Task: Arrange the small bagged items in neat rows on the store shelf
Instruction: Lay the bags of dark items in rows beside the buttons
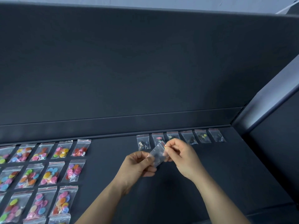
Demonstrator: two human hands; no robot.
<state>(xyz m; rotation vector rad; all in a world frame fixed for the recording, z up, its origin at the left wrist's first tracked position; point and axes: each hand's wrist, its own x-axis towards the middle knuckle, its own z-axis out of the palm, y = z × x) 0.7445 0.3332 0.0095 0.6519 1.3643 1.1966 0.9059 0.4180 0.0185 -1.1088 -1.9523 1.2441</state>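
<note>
Fingers [143, 157] on both hands are pinching one small clear bag [157, 153], holding it over the dark shelf [210, 183]. The left hand [137, 164] is gripping its lower end and the right hand [182, 159] is nipping the top edge. Off to the near left, bags of colourful buttons [48, 174] are lying in tidy rows. Further back, six little bags [202, 136] are sitting in a line along the rear lip, with the right hand partly covering a couple.

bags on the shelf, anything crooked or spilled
Nothing stands out. The bags of coloured buttons and the back row of small clear bags lie evenly; one clear plastic bag is pinched between left hand and right hand.
</note>
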